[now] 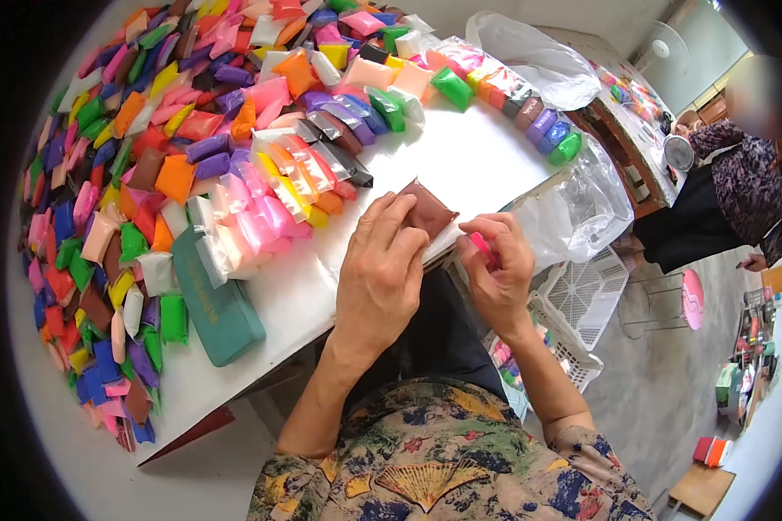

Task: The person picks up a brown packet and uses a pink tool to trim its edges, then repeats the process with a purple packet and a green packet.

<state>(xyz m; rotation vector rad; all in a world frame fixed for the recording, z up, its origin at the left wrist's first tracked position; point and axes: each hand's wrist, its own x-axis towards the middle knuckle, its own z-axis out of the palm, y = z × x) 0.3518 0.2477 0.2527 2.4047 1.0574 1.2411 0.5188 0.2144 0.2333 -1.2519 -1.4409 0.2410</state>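
Note:
My left hand (381, 265) is closed at the table's front edge, its curled fingers on the near side of a brown packet (427, 210). The packet is soft and square, wrapped in clear film. Just right of it, my right hand (502, 273) pinches a small bright pink object (481, 250) between thumb and fingers. Most of that object is hidden by the fingers. Beyond my left hand lie stacked rows of pink packets (265, 208) and yellow packets (285, 184) in clear film.
A large heap of multicoloured packets (182, 113) covers the left and back of the white table (321, 269). A green case (213, 300) lies at its front. To the right are a clear plastic bag (586, 204), white crates (582, 300), a pink stool (692, 300) and another person (738, 191).

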